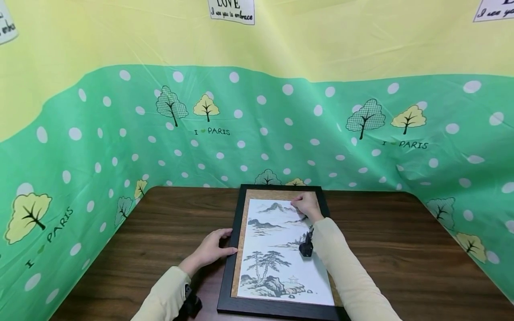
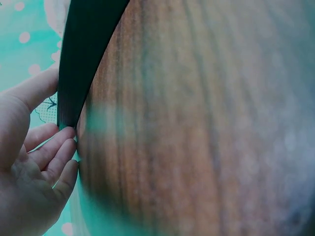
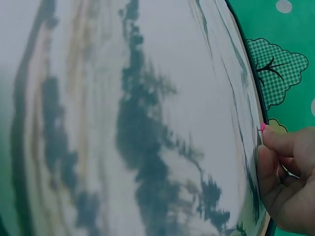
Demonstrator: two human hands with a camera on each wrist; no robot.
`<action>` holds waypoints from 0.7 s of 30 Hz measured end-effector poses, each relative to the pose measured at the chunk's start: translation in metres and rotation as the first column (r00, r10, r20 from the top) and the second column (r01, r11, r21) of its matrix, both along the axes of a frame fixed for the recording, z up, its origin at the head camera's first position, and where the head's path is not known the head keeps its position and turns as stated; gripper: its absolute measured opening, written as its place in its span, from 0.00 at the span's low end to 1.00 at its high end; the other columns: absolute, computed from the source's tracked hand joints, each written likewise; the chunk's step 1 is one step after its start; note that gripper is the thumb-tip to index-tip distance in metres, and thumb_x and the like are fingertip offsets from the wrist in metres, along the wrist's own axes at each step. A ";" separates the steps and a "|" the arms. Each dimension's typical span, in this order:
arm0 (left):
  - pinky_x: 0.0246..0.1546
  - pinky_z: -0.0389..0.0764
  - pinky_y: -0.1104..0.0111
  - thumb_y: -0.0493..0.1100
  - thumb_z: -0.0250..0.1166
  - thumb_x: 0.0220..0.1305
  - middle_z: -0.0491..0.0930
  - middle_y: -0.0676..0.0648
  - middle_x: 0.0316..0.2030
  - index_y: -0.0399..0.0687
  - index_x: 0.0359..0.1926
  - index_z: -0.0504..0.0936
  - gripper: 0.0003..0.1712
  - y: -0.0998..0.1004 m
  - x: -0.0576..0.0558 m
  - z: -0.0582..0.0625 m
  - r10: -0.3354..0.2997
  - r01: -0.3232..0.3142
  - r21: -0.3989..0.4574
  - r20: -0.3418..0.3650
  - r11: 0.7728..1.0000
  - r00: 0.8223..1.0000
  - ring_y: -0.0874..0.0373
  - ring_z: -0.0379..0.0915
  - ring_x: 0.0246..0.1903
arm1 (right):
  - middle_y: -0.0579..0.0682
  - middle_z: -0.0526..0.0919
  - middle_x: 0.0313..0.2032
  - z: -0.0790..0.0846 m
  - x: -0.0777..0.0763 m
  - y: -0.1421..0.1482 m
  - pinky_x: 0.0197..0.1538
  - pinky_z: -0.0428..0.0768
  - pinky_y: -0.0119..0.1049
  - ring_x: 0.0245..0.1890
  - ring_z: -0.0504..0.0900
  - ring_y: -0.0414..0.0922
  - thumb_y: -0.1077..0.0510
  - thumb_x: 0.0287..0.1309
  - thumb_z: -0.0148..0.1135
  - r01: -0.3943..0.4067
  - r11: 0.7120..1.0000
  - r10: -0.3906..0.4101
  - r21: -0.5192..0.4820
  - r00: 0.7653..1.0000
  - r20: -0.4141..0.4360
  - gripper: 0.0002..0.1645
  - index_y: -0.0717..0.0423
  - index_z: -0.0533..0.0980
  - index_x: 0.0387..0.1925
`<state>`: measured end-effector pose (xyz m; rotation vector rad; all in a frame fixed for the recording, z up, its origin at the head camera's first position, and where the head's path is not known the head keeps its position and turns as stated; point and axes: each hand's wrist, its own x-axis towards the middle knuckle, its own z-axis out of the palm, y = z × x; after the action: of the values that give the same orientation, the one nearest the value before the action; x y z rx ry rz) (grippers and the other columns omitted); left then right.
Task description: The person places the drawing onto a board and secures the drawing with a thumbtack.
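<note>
A black-bordered frame (image 1: 237, 258) with a cork backing (image 1: 277, 195) lies on the table. On the cork rests a white paper with an ink landscape (image 1: 281, 236), its mountains and trees in grey. My right hand (image 1: 308, 206) is over the paper's upper right part. In the right wrist view, its thumb and finger pinch a small pink-headed push pin (image 3: 263, 127), the needle towards the paper's top edge. My left hand (image 1: 213, 249) rests its extended thumb and fingertips against the frame's left edge, also visible in the left wrist view.
The dark wooden table (image 1: 393, 249) extends on both sides of the frame. A green and yellow printed curtain (image 1: 273, 111) hangs behind it and along its sides. Black wrist cameras (image 1: 306, 246) sit on both sleeves.
</note>
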<state>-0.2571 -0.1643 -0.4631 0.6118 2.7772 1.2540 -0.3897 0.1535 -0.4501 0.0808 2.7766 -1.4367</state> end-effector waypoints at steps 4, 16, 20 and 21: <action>0.47 0.70 0.53 0.48 0.68 0.53 0.75 0.38 0.48 0.29 0.57 0.68 0.36 -0.002 0.001 -0.002 -0.002 0.002 0.001 -0.021 1.000 1.000 0.45 0.70 0.48 | 0.52 0.76 0.16 0.000 0.002 -0.005 0.17 0.67 0.33 0.12 0.68 0.42 0.64 0.53 0.61 0.033 0.999 -0.032 0.034 0.999 -0.032 0.07 0.64 0.81 0.26; 0.47 0.71 0.54 0.49 0.67 0.53 0.74 0.38 0.49 0.30 0.57 0.68 0.37 0.001 -0.001 -0.003 -0.009 0.009 0.009 -0.003 1.000 1.000 0.46 0.70 0.49 | 0.55 0.79 0.26 0.000 0.005 0.003 0.21 0.72 0.32 0.17 0.72 0.41 0.63 0.56 0.59 -0.024 0.999 0.023 -0.042 1.000 -0.012 0.09 0.67 0.77 0.35; 0.47 0.71 0.54 0.49 0.68 0.52 0.74 0.39 0.49 0.31 0.57 0.68 0.36 0.001 -0.001 -0.002 0.001 -0.001 0.008 -0.004 1.000 1.000 0.46 0.70 0.49 | 0.58 0.78 0.34 0.004 0.009 0.015 0.27 0.76 0.34 0.24 0.74 0.43 0.63 0.59 0.56 -0.153 0.984 0.154 -0.091 0.988 0.001 0.12 0.69 0.74 0.41; 0.47 0.70 0.54 0.48 0.68 0.52 0.75 0.39 0.49 0.31 0.57 0.68 0.36 0.000 -0.001 -0.003 0.007 -0.007 0.008 -0.002 1.000 1.000 0.46 0.70 0.49 | 0.59 0.77 0.34 0.006 0.010 0.018 0.28 0.76 0.35 0.25 0.75 0.43 0.63 0.59 0.55 -0.192 0.979 0.192 -0.070 0.981 -0.007 0.12 0.69 0.74 0.42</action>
<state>-0.2584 -0.1641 -0.4656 0.6051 2.7795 1.2676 -0.3797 0.1717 -0.4443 -0.1831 2.6440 -1.4831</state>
